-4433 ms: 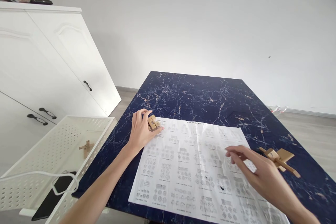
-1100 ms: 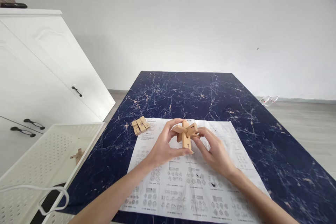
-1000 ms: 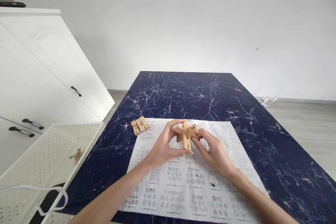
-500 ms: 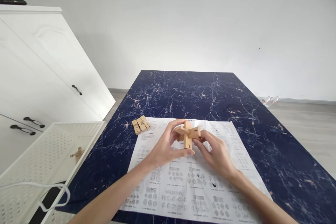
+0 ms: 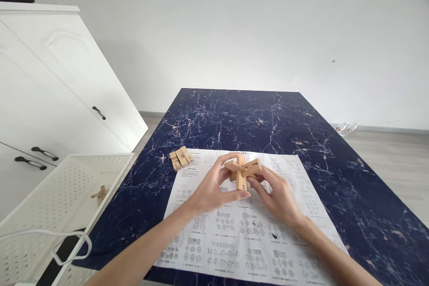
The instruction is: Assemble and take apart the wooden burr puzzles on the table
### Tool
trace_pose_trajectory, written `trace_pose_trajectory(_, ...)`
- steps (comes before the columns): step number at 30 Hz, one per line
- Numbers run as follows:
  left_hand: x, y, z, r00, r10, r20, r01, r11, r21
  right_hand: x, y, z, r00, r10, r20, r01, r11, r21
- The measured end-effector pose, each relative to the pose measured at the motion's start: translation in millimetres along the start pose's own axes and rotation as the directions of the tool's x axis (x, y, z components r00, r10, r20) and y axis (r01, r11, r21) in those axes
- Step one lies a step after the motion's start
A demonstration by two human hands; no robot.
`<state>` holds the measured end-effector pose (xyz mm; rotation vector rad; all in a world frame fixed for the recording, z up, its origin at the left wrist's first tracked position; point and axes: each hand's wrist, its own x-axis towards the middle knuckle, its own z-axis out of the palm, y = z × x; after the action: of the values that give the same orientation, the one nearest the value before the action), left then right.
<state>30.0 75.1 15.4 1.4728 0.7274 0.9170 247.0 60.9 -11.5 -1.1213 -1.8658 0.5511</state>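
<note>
Between my hands is a wooden burr puzzle (image 5: 241, 181), several notched bars crossing one another, two of them numbered in black. My left hand (image 5: 217, 183) grips the upright bar, thumb at its lower end and fingers near the top. My right hand (image 5: 276, 192) is closed on the right side, its fingers at the bars there and partly hidden behind them. The numbered bar on the right slants up and outward. Below the hands lies a printed instruction sheet (image 5: 224, 232) with rows of small diagrams. Loose notched wooden pieces (image 5: 181, 158) rest together at the sheet's upper left corner.
The sheet lies on a dark blue marbled table (image 5: 234, 116). To the left stands a white perforated basket (image 5: 67, 178) holding a small wooden cross piece (image 5: 100, 195) and a white cable (image 5: 43, 232). A white cabinet (image 5: 73, 76) is behind it. Clear bottles (image 5: 346, 128) are on the floor at right.
The numbered bar on the right has shifted outward and turned slightly, showing more of its length. My right fingers moved a little with it; my left hand keeps its grip.
</note>
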Motion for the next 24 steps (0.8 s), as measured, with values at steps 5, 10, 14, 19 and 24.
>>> trace_pose_trajectory(5,0,2,0,1.000,0.016,0.005,-0.016,1.000,0.014,-1,0,1,0.999,0.032,0.021,-0.032,0.999,0.011)
trace_pose_trajectory(10,2,2,0,0.997,0.082,-0.004,-0.082,0.992,0.099,3,0,-5,0.999,0.024,0.041,-0.025,0.999,0.037)
trace_pose_trajectory(14,3,-4,-1,0.982,0.187,-0.005,-0.181,0.961,0.209,4,0,-13,1.000,0.011,-0.025,-0.009,0.995,0.101)
trace_pose_trajectory(19,0,-14,-3,0.972,0.232,0.034,-0.228,0.901,0.370,2,0,-14,0.997,0.069,0.040,-0.071,0.995,0.071)
trace_pose_trajectory(24,-1,-19,-4,0.951,0.291,0.107,-0.307,0.830,0.466,1,-1,-10,0.983,0.173,0.059,-0.176,0.982,0.067)
